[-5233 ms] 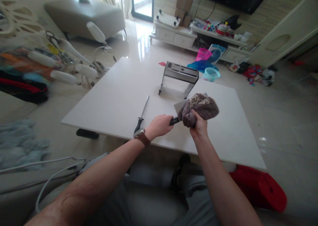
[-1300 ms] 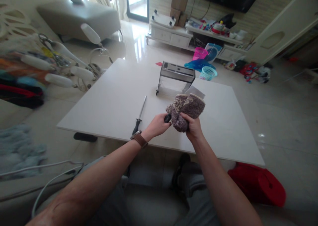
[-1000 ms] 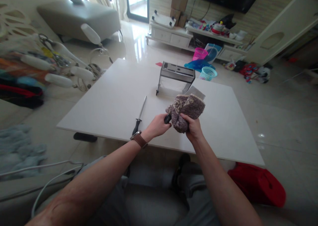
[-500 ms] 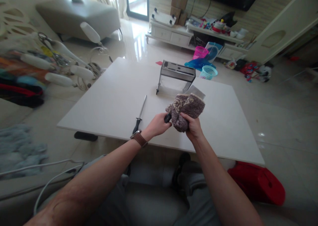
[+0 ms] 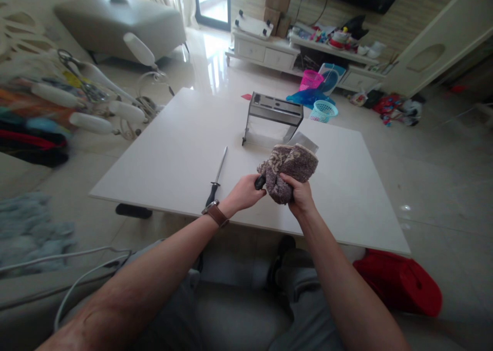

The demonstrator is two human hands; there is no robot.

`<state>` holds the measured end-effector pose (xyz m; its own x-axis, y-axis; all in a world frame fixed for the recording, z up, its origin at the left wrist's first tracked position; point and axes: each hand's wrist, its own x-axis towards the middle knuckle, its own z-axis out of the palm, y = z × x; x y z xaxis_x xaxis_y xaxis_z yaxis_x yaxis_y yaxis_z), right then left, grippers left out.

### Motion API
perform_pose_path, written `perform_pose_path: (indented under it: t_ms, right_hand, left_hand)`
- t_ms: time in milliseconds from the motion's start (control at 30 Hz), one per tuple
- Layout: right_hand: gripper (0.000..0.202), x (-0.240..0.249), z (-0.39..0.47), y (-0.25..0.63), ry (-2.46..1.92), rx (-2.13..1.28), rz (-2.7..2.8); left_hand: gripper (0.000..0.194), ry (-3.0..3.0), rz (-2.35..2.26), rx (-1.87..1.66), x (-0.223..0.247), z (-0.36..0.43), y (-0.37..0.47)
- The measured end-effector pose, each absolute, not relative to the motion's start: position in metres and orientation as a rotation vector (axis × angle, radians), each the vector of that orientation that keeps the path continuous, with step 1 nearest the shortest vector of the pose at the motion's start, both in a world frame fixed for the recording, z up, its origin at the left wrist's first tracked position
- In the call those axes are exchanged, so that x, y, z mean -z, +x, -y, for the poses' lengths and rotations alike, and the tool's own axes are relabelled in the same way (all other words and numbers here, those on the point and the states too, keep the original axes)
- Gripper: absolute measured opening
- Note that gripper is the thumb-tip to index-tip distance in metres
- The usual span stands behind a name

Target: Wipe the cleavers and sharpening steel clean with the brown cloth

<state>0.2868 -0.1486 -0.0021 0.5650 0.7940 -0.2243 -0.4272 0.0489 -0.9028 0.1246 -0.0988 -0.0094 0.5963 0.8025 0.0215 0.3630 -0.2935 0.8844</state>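
Note:
My left hand (image 5: 246, 192) is closed round the black handle (image 5: 260, 182) of a cleaver. Its broad grey blade (image 5: 308, 141) sticks out past a folded brown patterned towel (image 5: 295, 163), which hides the rest of it. My right hand (image 5: 302, 197) grips the towel round the blade, thumb on top. To the left on the table lies a sharpening steel (image 5: 221, 168) with a black handle, near my left wrist. Beyond the towel stands a knife block (image 5: 275, 106) with a slotted metal top and clear sides; no knives show in it.
The white table (image 5: 154, 155) extends in front of me. A red bag or case (image 5: 400, 284) is by its right front corner. Past the far edge are a turquoise basket (image 5: 323, 109) and a pink basket (image 5: 311, 78). A lamp with several white shades (image 5: 127, 112) is at left.

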Motion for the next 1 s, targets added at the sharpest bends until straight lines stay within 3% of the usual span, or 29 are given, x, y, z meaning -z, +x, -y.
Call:
perform_pose_path:
  t_ms: [233,533,767,1000]
  right_hand:
    - [0.044,-0.001,0.145,0.322,-1.153,-0.847,0.312]
    - [0.044,-0.013,0.151,0.376,-1.173,-0.588,0.390]
    - [0.056,-0.025,0.174,0.376,-1.484,-1.191,0.749]
    - [0.057,-0.017,0.167,0.369,-1.507,-1.042,0.789]
  left_hand:
    - [0.016,1.984,-0.919,-0.457,-0.002,0.094,0.116]
    - [0.019,2.029,-0.868,-0.214,-0.017,0.067,0.085]
    - [0.014,2.182,-0.763,-0.108,-0.004,0.054,0.067]
    - [0.015,2.212,-0.777,-0.142,-0.004,0.054,0.068]
